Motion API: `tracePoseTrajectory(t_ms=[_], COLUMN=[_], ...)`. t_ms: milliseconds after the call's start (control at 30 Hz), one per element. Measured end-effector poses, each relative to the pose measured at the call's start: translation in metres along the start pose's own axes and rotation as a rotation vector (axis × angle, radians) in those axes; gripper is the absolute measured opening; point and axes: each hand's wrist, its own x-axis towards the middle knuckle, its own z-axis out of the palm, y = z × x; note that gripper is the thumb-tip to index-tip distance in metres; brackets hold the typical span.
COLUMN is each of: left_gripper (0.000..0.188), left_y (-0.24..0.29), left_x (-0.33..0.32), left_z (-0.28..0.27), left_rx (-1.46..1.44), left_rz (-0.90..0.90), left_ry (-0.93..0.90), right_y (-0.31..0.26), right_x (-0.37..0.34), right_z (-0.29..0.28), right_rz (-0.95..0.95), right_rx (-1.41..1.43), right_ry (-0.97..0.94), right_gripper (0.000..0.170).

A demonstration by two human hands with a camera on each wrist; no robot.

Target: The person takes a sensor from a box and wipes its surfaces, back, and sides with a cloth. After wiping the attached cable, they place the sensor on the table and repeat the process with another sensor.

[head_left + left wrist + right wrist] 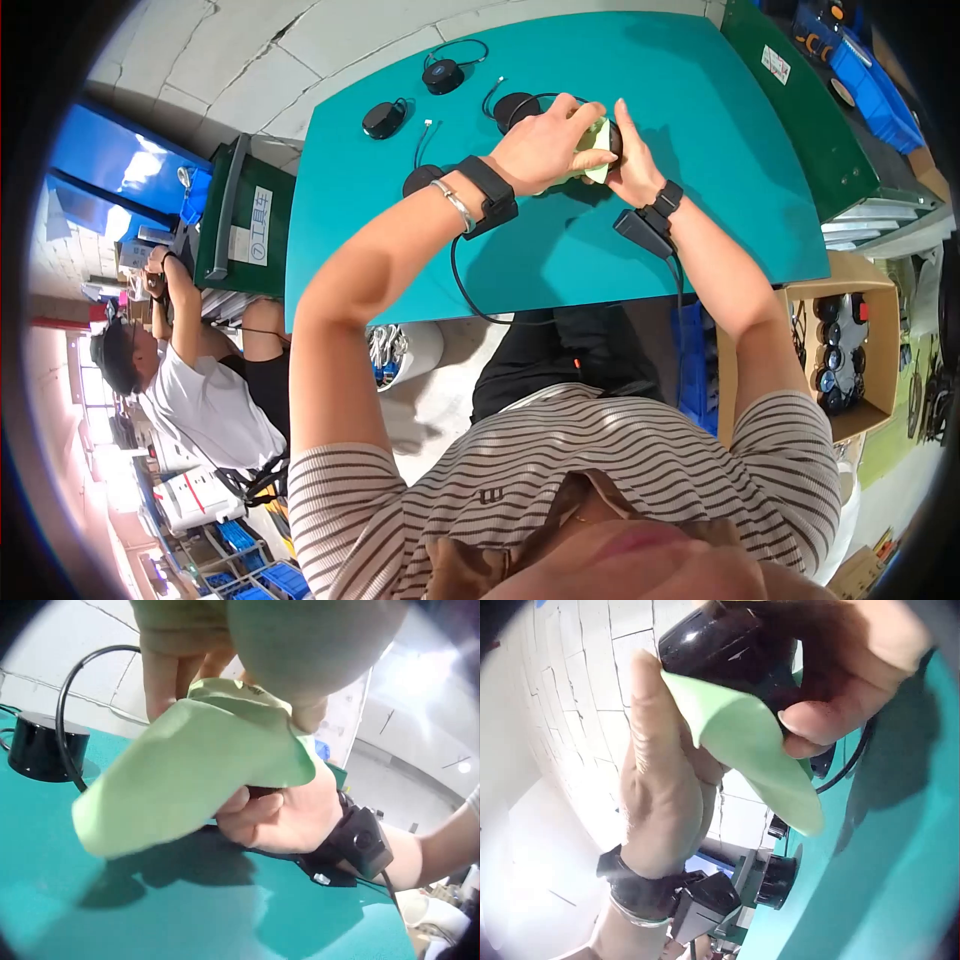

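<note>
A black round unit (705, 639) is being gripped above the green table (700, 80) by curled fingers of the right hand (636, 172). A pale green cloth (739, 729) is being pinched by the left hand (545, 148), against the unit. Wiping is apparently being done, judged unfinished. Four similar corded units (442, 77) are being kept on the table; whether already wiped cannot be told.
</note>
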Motion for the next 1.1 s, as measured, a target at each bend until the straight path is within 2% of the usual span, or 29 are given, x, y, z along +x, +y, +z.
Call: tracePoseTrajectory(t_ms=[33, 100, 133, 200, 267, 333, 400, 467, 500, 533, 600, 633, 667, 733, 767, 833, 867, 900, 933, 1000, 1067, 1100], left_gripper=[0.056, 0.055, 0.055, 0.053, 0.051, 0.053, 0.058, 0.065, 0.066, 0.066, 0.06, 0.055, 0.056, 0.052, 0.052, 0.043, 0.043, 0.041, 0.039, 0.044, 0.048, 0.048], left_y=[-0.001, -0.011, -0.014, -0.013, -0.008, -0.005, -0.008, -0.01, -0.01, -0.009, 0.018, 0.013, 0.016, -0.022, -0.013, 0.015, 0.012, 0.008, 0.002, 0.016, 0.012, 0.008], left_x=[-0.001, 0.0, 0.001, 0.001, 0.002, 0.003, 0.014, 0.025, 0.027, 0.029, 0.031, 0.034, 0.034, 0.045, 0.04, 0.024, 0.021, 0.019, 0.018, 0.007, 0.0, -0.003], left_z=[0.0, 0.002, 0.004, 0.004, 0.009, 0.018, 0.019, 0.016, 0.014, 0.012, -0.007, 0.001, 0.003, 0.039, 0.037, 0.026, 0.03, 0.037, 0.042, 0.029, 0.023, 0.02], left_rx=[0.004, -0.071, -0.063, -0.23, -0.174, -0.107, -0.172, -0.345, -0.194, -0.197, -0.415, -0.411, -0.446, 0.028, 0.024, 0.272, 0.283, 0.368, 0.449, 0.428, 0.584, 0.58], left_rz=[-0.01, 0.136, 0.13, 0.062, 0.016, -0.139, -0.211, -0.46, -0.277, -0.294, -0.483, -0.467, -0.493, -0.239, -0.239, -0.224, -0.218, -0.127, -0.03, -0.016, 0.266, 0.269], left_ry=[0.015, 0.198, 0.217, 0.245, 0.208, 0.16, 0.175, -0.041, 0.014, 0.025, -0.124, -0.112, -0.083, 0.093, 0.102, 0.127, 0.128, 0.214, 0.296, 0.321, 0.423, 0.433], right_y=[0.001, -0.003, -0.006, -0.005, -0.002, 0.006, 0.014, 0.013, 0.009, 0.006, 0.005, 0.008, 0.012, 0.012, 0.01, 0.005, 0.003, 0.001, -0.004, -0.005, -0.006, -0.006], right_x=[0.004, 0.002, 0.002, 0.005, 0.001, 0.007, 0.013, 0.013, 0.012, 0.012, 0.006, 0.003, 0.005, 0.016, 0.013, 0.007, 0.005, 0.004, 0.003, 0.008, 0.007, 0.006], right_z=[-0.004, 0.007, 0.01, 0.009, 0.013, 0.009, 0.01, 0.008, 0.01, 0.013, 0.02, 0.021, 0.018, 0.01, 0.009, 0.014, 0.018, 0.015, 0.013, 0.004, 0.005, 0.006], right_rz=[-0.017, -0.04, -0.063, -0.088, -0.135, -0.154, -0.602, -0.618, -0.663, -0.708, -0.791, -0.829, -0.817, -0.663, -0.665, -0.345, -0.188, -0.069, -0.011, 0.1, 0.109, 0.177], right_rx=[0.018, 0.04, 0.075, 0.021, -0.063, -0.104, -0.425, -0.457, -0.525, -0.588, -0.713, -0.779, -0.786, -0.534, -0.541, -0.192, -0.011, 0.033, 0.081, 0.32, 0.34, 0.336], right_ry=[-0.023, -0.009, 0.023, -0.013, 0.039, 0.016, 0.138, 0.147, 0.184, 0.22, 0.296, 0.338, 0.326, 0.19, 0.184, 0.113, 0.075, 0.089, 0.026, -0.139, -0.143, -0.137], right_gripper=[0.068, 0.068, 0.068, 0.067, 0.068, 0.066, 0.062, 0.061, 0.06, 0.059, 0.058, 0.057, 0.057, 0.062, 0.062, 0.064, 0.065, 0.067, 0.066, 0.063, 0.059, 0.058])
